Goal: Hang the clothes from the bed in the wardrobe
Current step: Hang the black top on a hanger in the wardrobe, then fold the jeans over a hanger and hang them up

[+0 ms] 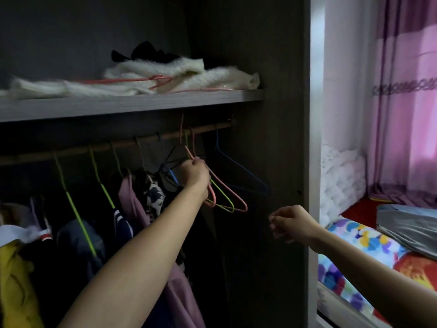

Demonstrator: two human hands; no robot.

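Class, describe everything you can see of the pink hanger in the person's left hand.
The pink hanger is thin, seemingly coated wire, and bare of clothes. The left hand grips it at the neck; its hook rises to the wooden rail, its triangular body slants down to the right, beside a green hanger and a blue hanger.

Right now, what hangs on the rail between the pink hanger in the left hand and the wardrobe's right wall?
Only one empty blue hanger; the head view shows the rail otherwise bare there.
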